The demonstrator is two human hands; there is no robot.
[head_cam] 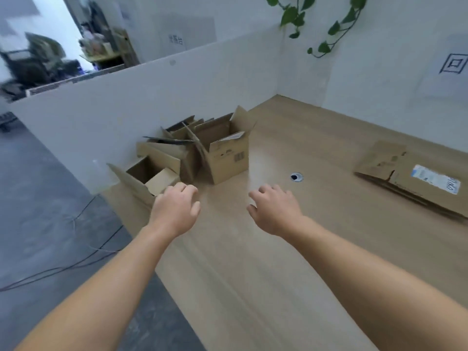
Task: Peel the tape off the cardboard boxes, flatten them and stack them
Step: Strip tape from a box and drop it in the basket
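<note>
Head view: left hand (177, 211) at left edge of desk (253, 287), fingers (188, 190) loosely curled, holding nothing, just beside flap of nearest open box (144, 171); contact unclear. Right hand (274, 211) hovers mid-desk, fingers relaxed, empty. Taller open box (228, 155) behind, along left edge. Flattened box (415, 178) near right edge.

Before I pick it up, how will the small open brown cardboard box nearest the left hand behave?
Probably light: the small open brown cardboard box looks empty inside. Its raised flaps would likely bend if gripped alone. It sits at the wooden table's left edge, so a push could tip it off.
</note>
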